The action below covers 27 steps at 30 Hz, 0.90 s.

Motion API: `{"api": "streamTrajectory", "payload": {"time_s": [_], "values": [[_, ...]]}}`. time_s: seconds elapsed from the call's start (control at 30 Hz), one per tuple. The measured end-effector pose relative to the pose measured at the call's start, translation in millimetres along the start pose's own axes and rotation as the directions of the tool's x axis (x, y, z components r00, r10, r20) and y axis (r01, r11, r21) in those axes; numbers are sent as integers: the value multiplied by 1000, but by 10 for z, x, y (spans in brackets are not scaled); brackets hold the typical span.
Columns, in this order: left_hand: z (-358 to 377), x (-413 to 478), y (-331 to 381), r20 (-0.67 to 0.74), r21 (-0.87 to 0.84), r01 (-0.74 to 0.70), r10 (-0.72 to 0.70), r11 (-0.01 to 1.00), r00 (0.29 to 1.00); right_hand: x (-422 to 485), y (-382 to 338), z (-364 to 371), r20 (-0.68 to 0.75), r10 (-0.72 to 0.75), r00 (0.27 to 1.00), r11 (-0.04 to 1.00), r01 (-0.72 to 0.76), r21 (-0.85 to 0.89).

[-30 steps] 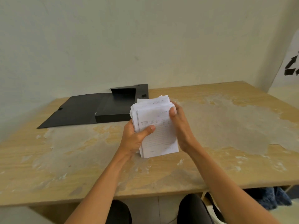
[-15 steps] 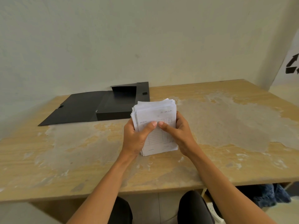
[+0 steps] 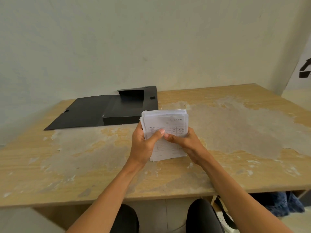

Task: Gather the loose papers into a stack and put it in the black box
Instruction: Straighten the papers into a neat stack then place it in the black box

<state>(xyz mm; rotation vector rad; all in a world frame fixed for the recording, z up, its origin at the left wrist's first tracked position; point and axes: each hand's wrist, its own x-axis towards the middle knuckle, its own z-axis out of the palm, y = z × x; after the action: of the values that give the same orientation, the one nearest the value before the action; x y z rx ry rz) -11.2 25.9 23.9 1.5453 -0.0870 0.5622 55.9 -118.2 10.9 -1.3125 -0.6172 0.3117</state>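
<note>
Both hands hold the stack (image 3: 165,133) upright, its lower edge on or just above the table (image 3: 235,165); I cannot tell which. The left hand (image 3: 143,145) and right hand (image 3: 186,142) each have a grip pinching one side, thumbs on the front sheet. The gathering seems done and the squaring is in hand. The sheet tops are not fully even. Next, the stack must go up and left into the box (image 3: 127,111), which lies open just behind, its flap spread flat. The way there is free.

Occlusions, head view
Form text on stack (image 3: 165,122) illegible; hands hide its middle; black mark (image 3: 305,71) at 3 o'clock cut off.
</note>
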Motion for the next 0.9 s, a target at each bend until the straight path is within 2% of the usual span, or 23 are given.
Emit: {"api": "streamTrajectory", "payload": {"time_s": [0.1,0.3,0.47,0.6,0.77,0.9], "values": [[25,5,1,-47,2,-1,1,1000,999,4,20,25,-44,-22,999,999,23,24],[92,-12,-55,-36,204,-71,80,976,996,19,20,67,-100,-79,992,997,81,13],[38,105,115,-20,187,-133,139,973,990,105,-110,63,-81,-106,991,994,109,32],[-61,87,95,-28,186,-76,82,980,996,101,-53,-54,-29,-46,999,998,44,-49],[-84,109,32,-14,105,1,1,994,1000,92,-9,-85,4,2,1000,997,-1,-75],[-50,90,-54,-31,60,97,-95,993,995,59,107,-13,7,19,1000,1000,-19,-17]]}}
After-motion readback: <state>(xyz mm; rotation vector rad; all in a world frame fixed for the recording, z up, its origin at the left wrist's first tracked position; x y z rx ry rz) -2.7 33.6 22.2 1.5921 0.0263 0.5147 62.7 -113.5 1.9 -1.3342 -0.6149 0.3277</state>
